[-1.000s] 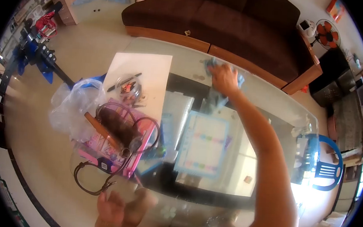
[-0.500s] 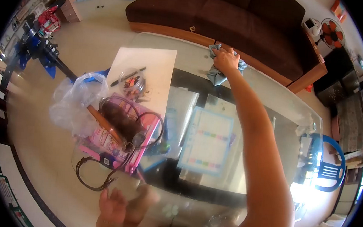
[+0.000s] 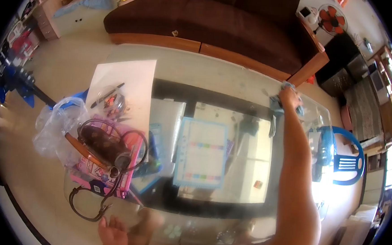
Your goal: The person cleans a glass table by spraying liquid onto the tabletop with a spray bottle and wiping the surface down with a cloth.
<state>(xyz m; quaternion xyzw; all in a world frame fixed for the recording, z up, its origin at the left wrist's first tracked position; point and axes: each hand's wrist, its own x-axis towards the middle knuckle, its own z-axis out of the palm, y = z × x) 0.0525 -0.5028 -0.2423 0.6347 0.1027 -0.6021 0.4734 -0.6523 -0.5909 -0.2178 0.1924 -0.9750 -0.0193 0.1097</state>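
Observation:
My right hand point(image 3: 290, 97), arm stretched out, presses a grey-blue cloth point(image 3: 275, 103) against the far right part of the glass table top point(image 3: 234, 82). Its fingers are bunched on the cloth. Low in the view, my left hand point(image 3: 113, 235) hovers by the near edge of the glass, loosely curled, fingers apart, with nothing in it. Just above that hand lies the dark strap of a brown handbag point(image 3: 98, 141). The bag rests on a pink box point(image 3: 134, 139).
A clear plastic bag point(image 3: 54, 125), a white sheet point(image 3: 138, 81) and a round clear container point(image 3: 112, 103) of small pieces sit on the left. A blue-edged chart point(image 3: 201, 152) shows mid-table. Beyond stand a brown sofa point(image 3: 197, 26), a blue chair point(image 3: 350, 163) and a fan point(image 3: 332, 19).
My right hand has slid the cloth to the right along the far side of the glass. The whole view has turned right. My left hand stays near the strap.

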